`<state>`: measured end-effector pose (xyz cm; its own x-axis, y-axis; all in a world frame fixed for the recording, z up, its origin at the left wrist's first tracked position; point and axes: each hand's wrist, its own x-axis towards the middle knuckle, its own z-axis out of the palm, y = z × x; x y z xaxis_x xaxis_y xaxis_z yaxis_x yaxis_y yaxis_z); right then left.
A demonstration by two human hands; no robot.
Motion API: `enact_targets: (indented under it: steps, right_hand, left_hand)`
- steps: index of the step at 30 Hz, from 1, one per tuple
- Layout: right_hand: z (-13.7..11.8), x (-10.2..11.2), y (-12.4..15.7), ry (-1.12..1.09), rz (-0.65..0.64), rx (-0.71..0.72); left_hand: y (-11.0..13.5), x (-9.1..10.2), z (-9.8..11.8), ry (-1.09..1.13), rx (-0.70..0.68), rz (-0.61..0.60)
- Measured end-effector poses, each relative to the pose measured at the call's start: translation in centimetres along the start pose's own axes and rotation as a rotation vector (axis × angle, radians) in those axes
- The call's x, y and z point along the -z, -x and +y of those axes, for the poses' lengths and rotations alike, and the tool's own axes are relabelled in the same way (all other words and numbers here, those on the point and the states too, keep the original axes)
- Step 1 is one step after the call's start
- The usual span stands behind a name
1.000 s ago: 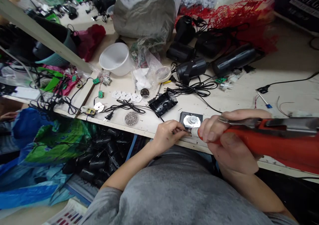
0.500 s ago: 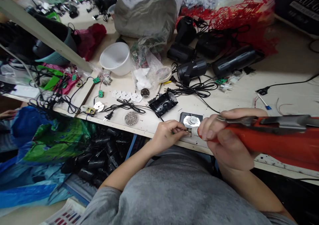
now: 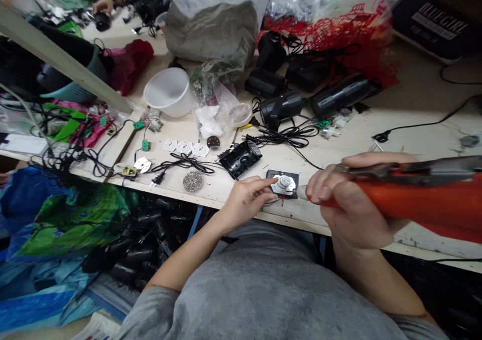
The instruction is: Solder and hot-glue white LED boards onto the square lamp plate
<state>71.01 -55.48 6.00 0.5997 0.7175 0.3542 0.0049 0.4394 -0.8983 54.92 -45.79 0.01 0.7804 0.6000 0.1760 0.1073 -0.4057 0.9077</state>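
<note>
**Left hand.** We find the left hand (image 3: 244, 200) at the near edge of the table (image 3: 414, 114), about midway along it. The index finger is stretched out and its tip rests on the silver motor plate (image 3: 285, 183). The other fingers are curled under the palm, and we cannot tell whether they enclose anything.

**Workpiece.** The silver motor plate lies on a black square pad (image 3: 270, 174), which sits flat on the table just inside the near edge. Thin red wires (image 3: 281, 201) lie between the pad and that edge.

**Right hand.** The right hand (image 3: 348, 207) is clenched around the orange electric screwdriver (image 3: 414, 202), with the index finger laid along the metal lever on top. The tool lies nearly level, with its body running toward the right end of the table. Its pale nose (image 3: 301, 193) points left and stands just beside the pad's right side, near the left index finger. We cannot tell whether the nose touches the plate.

**Surroundings.**
- Left of the pad, along the near edge, we note a black plastic housing (image 3: 241, 158), a round dish of small screws (image 3: 193, 181) and a black power cord (image 3: 184, 161).
- Three white discs (image 3: 184, 147) lie in a row just behind the cord.
- A white bowl (image 3: 168, 91) stands further back.
- Black hair dryer bodies (image 3: 280, 106) lie at mid-table among cables.
- A grey bag (image 3: 211, 28) and red netting (image 3: 339, 23) occupy the far edge.
- Another person's hands (image 3: 101, 3) are at the far left corner.
</note>
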Motion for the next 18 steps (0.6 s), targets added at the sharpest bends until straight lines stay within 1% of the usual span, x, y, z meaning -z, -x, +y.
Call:
enact_targets:
  steps: [2, 4, 6, 7, 9, 11, 13, 15, 18]
  right_hand:
    - [-0.3, 0.4, -0.7, 0.004, 0.052, 0.035]
    - [-0.4, 0.6, -1.3, 0.0, 0.118, 0.09]
    - [0.0, 0.5, -1.8, 0.0, 0.171, 0.13]
    - [0.3, 0.5, -2.0, 0.0, 0.171, 0.143]
    - [1.1, 0.5, -2.2, -0.012, 0.128, 0.155]
    - [1.7, 0.6, -2.4, -0.03, 0.077, 0.159]
    - [2.2, 0.7, -2.4, -0.042, 0.052, 0.156]
    - [2.4, 0.8, -2.3, -0.038, 0.041, 0.141]
    - [2.7, 0.7, -2.3, -0.024, 0.033, 0.104]
  left_hand:
    - [-0.3, -0.1, -0.3, 0.009, 0.038, 0.065]
    - [-0.7, -0.4, -0.7, -0.053, 0.02, 0.112]
    - [-1.0, -0.9, -1.0, -0.196, -0.081, 0.162]
    - [-1.1, -1.2, -1.2, -0.28, -0.148, 0.186]
    - [-1.4, -1.9, -1.4, -0.411, -0.269, 0.218]
    - [-1.6, -2.5, -1.4, -0.454, -0.345, 0.21]
    - [-1.7, -3.0, -1.3, -0.438, -0.386, 0.182]
    - [-1.9, -3.3, -1.3, -0.401, -0.394, 0.149]
    - [-2.1, -3.5, -1.5, -0.374, -0.353, 0.096]
